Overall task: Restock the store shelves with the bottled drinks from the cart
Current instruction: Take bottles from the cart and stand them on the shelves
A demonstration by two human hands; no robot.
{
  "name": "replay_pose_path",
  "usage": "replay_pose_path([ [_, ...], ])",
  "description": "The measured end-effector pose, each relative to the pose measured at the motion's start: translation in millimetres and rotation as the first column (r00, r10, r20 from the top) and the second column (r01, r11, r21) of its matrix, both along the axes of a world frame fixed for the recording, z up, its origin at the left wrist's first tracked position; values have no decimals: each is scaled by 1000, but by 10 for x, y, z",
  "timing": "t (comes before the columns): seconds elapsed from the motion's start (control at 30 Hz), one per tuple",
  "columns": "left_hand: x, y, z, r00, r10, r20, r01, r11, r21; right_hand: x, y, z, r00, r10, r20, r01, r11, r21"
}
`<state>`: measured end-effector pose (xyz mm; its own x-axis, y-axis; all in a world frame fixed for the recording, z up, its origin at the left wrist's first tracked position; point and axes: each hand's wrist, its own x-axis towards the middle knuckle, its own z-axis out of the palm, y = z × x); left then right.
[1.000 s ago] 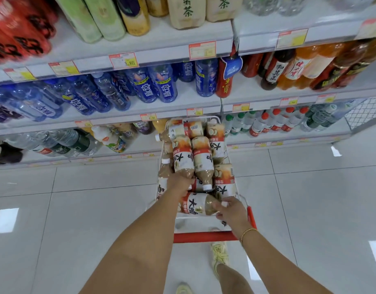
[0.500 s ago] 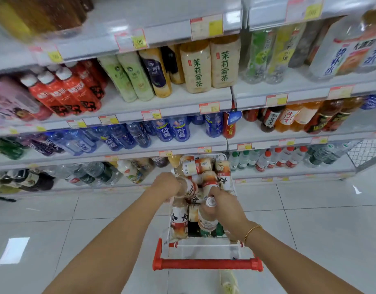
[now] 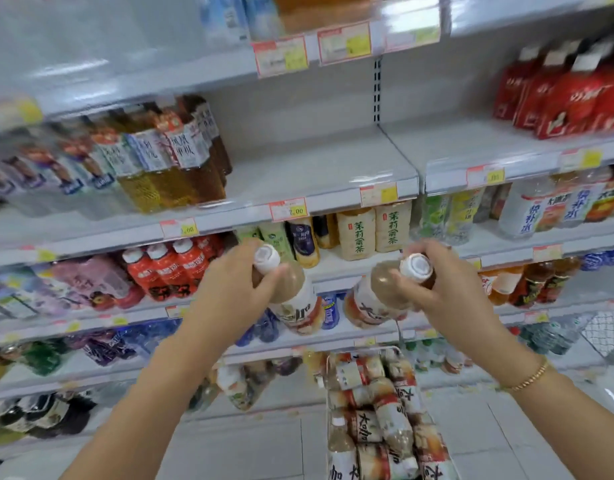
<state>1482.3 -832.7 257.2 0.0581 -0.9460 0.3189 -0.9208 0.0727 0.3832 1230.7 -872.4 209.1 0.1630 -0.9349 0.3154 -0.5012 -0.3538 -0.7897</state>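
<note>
- since half a second ago both hands have come up out of the cart, each carrying a bottle, and the view has tilted up the shelving.
- the left hand [image 3: 229,289] grips the first bottle [image 3: 295,299] by its neck, fingers curled just under the white cap.
- the right hand [image 3: 447,296] clasps the second bottle [image 3: 371,303] the same way, cap toward the camera.
- the two bottles are held in the air, near each other but apart, above the cart [image 3: 368,348].
- piled bottles [image 3: 378,410] of the same drink lie in the cart.
- above the hands, a bare stretch of shelf [image 3: 316,168] lies between amber drinks [image 3: 181,174] and red bottles [image 3: 568,98].
- a bracelet [image 3: 527,379] circles the right wrist.
</note>
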Motion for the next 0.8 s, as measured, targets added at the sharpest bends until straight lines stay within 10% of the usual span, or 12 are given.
replay_pose_path([
  [0.13,256,-105,672,996,-79,-28,60,909,-412,393,-117,613,996,-60,64,78,942,-326],
  [0.3,535,-673,842,992,-127,-22,93,825,-557,763,-570,793,971,-190,148,240,820,-519],
  [0.8,452,-2142,471,972,5,-236,-129,848,-513,697,-2236,889,937,-148,315,238,933,-269],
])
